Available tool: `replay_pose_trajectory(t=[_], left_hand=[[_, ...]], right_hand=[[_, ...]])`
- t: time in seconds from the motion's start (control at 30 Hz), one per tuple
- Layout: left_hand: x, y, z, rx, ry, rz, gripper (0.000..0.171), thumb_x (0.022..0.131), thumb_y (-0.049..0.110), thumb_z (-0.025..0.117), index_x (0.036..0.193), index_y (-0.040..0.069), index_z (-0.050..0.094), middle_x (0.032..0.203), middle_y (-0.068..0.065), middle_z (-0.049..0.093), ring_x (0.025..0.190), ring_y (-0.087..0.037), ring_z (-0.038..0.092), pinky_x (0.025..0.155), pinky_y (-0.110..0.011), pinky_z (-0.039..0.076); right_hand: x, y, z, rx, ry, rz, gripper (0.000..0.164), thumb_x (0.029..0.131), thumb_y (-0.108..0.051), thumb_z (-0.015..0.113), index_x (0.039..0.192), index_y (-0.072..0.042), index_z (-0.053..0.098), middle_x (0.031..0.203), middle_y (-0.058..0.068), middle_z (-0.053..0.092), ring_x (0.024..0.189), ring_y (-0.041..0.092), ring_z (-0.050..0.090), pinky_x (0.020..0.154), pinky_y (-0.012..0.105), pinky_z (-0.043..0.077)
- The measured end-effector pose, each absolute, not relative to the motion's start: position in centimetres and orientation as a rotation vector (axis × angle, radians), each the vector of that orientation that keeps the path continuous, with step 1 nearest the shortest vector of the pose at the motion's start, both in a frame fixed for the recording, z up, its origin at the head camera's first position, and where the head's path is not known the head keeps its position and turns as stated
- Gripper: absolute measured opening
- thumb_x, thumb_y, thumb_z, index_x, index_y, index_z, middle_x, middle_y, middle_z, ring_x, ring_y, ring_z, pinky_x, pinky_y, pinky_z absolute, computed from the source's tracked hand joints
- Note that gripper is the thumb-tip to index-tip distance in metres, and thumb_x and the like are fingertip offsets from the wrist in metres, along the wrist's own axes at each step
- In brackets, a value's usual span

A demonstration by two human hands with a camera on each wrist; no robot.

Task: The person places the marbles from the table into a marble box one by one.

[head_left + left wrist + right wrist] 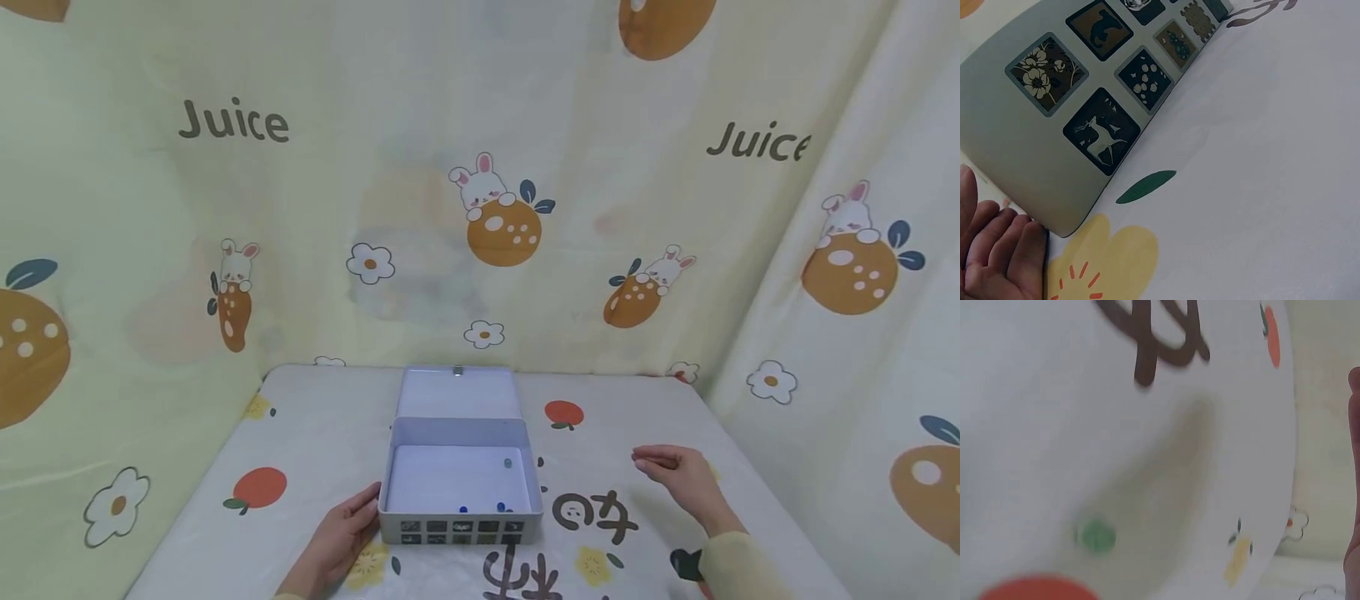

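Note:
A pale tin box (459, 528) with small square pictures along its front stands on the cloth, its lid (459, 393) tipped back behind it. Inside are several small glass marbles: a greenish one (507, 462) toward the back right and blue ones, including a dark blue marble (462, 509), near the front wall. My left hand (347, 533) rests with its fingers against the box's left side; the left wrist view shows those fingers (1007, 250) beside the box corner. Apart from the box, to its right, my right hand (684, 482) is raised over the cloth, fingers straight and together.
The table is covered with a printed cloth (322, 433) of fruit, flowers and brown lettering. A patterned curtain (315, 200) hangs behind and on both sides. Below the right hand, the right wrist view shows a blurred green spot (1096, 534) close to a red print.

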State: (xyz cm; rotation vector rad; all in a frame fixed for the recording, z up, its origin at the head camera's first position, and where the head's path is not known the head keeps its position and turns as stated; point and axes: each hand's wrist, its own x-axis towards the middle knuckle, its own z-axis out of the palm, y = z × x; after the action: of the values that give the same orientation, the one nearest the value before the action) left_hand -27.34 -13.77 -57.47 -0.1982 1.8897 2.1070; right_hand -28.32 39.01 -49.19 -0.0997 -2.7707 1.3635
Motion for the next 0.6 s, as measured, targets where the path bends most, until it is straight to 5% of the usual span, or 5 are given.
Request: replay_pose_trajectory(t=[0.2, 0.6], left_hand=[[-27.2, -13.8, -57.4, -0.181, 1.887, 2.119, 0.058, 0.109, 0.018, 0.049, 0.159, -0.001, 0.027, 0.167, -0.024, 0.02, 0.155, -0.042, 0.021, 0.125, -0.053, 0.031], [-27.1, -13.6, -57.5, -0.191, 1.902, 2.102, 0.059, 0.108, 0.019, 0.049, 0.159, -0.002, 0.027, 0.167, -0.025, 0.02, 0.155, -0.042, 0.021, 0.125, -0.053, 0.031]], right_hand=[[-26.6, 42.6, -49.4, -0.129, -2.781, 1.335, 0.04, 0.095, -0.021, 0.074, 0.125, 0.005, 0.069, 0.119, 0.018, 0.076, 0.091, -0.003, 0.071, 0.082, 0.026, 0.065], [-22.9, 44.0, -53.9, -0.466, -2.886, 1.366, 0.033, 0.09, -0.018, 0.079, 0.118, 0.0, 0.074, 0.111, 0.015, 0.078, 0.101, 0.024, 0.076, 0.085, 0.039, 0.066]])
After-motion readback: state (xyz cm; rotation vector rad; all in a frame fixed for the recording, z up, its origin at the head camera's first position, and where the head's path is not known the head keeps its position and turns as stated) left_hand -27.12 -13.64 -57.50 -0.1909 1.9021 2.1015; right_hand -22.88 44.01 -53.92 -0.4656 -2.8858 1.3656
